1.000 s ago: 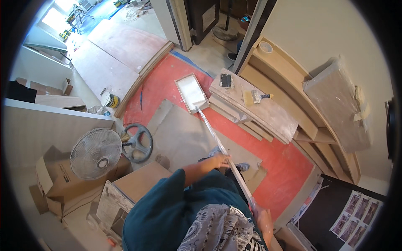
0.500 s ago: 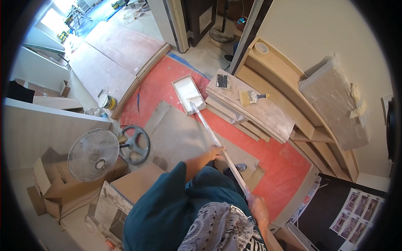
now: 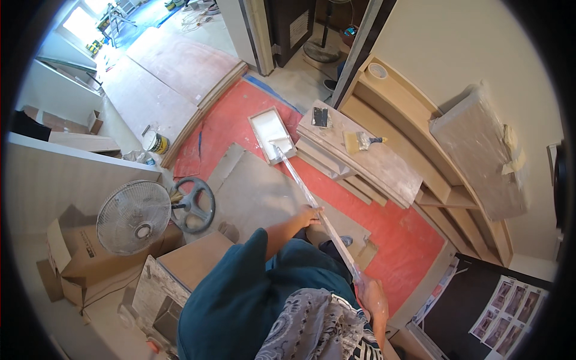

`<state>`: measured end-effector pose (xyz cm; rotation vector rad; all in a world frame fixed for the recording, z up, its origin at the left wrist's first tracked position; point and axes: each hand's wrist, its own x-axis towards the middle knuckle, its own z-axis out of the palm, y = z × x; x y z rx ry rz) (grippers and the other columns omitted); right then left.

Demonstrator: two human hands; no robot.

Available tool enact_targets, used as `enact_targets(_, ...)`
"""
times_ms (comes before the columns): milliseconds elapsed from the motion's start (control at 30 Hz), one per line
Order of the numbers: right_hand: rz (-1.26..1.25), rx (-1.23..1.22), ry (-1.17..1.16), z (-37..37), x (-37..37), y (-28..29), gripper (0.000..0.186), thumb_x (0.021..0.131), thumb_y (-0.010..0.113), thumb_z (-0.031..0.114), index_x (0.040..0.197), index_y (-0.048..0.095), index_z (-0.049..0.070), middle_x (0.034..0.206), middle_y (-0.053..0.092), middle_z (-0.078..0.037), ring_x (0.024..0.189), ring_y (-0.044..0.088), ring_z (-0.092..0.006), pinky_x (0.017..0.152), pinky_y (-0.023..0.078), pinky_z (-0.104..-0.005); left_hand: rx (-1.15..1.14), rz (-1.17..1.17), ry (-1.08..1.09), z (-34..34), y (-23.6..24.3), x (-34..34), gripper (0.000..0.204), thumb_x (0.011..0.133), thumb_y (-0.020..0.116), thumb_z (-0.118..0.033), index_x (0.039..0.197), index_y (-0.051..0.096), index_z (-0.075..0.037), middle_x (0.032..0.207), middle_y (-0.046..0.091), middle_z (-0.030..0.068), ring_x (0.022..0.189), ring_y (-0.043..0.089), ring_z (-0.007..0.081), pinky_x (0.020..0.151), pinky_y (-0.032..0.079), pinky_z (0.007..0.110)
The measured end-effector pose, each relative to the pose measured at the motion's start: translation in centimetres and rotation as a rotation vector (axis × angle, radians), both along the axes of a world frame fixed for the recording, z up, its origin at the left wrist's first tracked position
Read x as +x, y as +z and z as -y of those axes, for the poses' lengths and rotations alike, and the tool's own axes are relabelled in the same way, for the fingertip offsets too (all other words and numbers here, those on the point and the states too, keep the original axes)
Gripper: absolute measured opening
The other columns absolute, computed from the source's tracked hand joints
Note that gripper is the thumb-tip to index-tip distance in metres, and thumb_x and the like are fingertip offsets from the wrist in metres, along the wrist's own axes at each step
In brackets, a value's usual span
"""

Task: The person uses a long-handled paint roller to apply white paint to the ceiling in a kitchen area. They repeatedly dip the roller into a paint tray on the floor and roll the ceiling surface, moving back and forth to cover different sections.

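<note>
A long paint-smeared pole (image 3: 298, 181) slants from beside my waist to a paint roller (image 3: 277, 145) at its far end. The roller rests in a rectangular paint tray (image 3: 258, 133) of white paint on the floor. My left hand (image 3: 309, 216) is closed around the pole's middle. Further back along it, my right hand (image 3: 373, 298) grips the pole near its end, close to my right side. Some fingers of both hands are hidden by the pole.
A low bench (image 3: 393, 171) bearing a wide paintbrush (image 3: 360, 141) stands right of the tray. Shelving (image 3: 444, 177) lines the right wall. At left are a pedestal fan (image 3: 135, 217), a cardboard box (image 3: 102, 255) and a bucket (image 3: 156, 143). Red sheeting (image 3: 414, 246) covers part of the floor.
The view has shifted slightly. My hands keep their grip on the pole, and the roller stays in the tray.
</note>
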<state>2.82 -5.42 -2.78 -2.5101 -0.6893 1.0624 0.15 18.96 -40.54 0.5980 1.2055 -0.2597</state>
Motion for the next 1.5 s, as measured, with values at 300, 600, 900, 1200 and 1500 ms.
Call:
enact_targets(300, -0.164, 0.019, -0.156, 7.5, -2.1, 1.3, 0.043, 0.091, 0.055, 0.006, 0.132, 0.060, 0.016, 0.092, 0.062, -0.030, 0.088, 0.061, -0.0499, 0.072, 0.049, -0.0488, -0.138, 0.146, -0.050, 6.4, 3.1, -2.4, 0.057, 0.081, 0.083, -0.020, 0.119, 0.051, 0.007, 0.113, 0.061, 0.0214, 0.101, 0.066, 0.0404, 0.079, 0.062, 0.055)
enact_targets(600, -0.281, -0.007, -0.226, 5.5, -1.7, -2.0, 0.041, 0.092, 0.057, 0.010, 0.133, 0.059, 0.018, 0.099, 0.065, -0.029, 0.093, 0.062, -0.0490, 0.078, 0.049, -0.0457, -0.105, 0.228, -0.002, 2.0, 1.1, -3.0, 0.045, 0.087, 0.077, -0.016, 0.117, 0.054, 0.007, 0.114, 0.060, 0.0234, 0.097, 0.066, 0.0416, 0.075, 0.063, 0.056)
enact_targets(900, -0.063, -0.044, 0.006, 3.8, -1.8, 3.8, 0.042, 0.090, 0.062, 0.009, 0.132, 0.061, 0.014, 0.090, 0.065, -0.028, 0.080, 0.063, -0.0467, 0.072, 0.048, -0.0473, -0.216, 0.127, -0.131, 4.0, 3.4, -2.2, 0.052, 0.084, 0.079, -0.014, 0.123, 0.051, 0.007, 0.125, 0.054, 0.0259, 0.112, 0.059, 0.0446, 0.086, 0.059, 0.059)
enact_targets(1200, -0.119, -0.104, 0.076, -0.5, -0.1, 1.6, 0.050, 0.088, 0.060, 0.001, 0.134, 0.060, 0.019, 0.093, 0.062, -0.024, 0.077, 0.062, -0.0422, 0.073, 0.047, -0.0505, -0.047, 0.014, -0.048, -1.6, 2.0, -0.3, 0.033, 0.089, 0.072, -0.010, 0.116, 0.057, 0.001, 0.112, 0.063, 0.0216, 0.100, 0.066, 0.0406, 0.081, 0.061, 0.058)
enact_targets(1500, 0.077, -0.052, 0.035, -2.2, -1.3, -0.5, 0.044, 0.090, 0.058, 0.003, 0.130, 0.063, 0.017, 0.091, 0.063, -0.027, 0.084, 0.061, -0.0475, 0.071, 0.048, -0.0494, -0.030, 0.061, 0.032, -3.2, -0.4, -0.8, 0.045, 0.085, 0.076, -0.010, 0.118, 0.052, 0.005, 0.114, 0.059, 0.0232, 0.106, 0.063, 0.0403, 0.079, 0.061, 0.056)
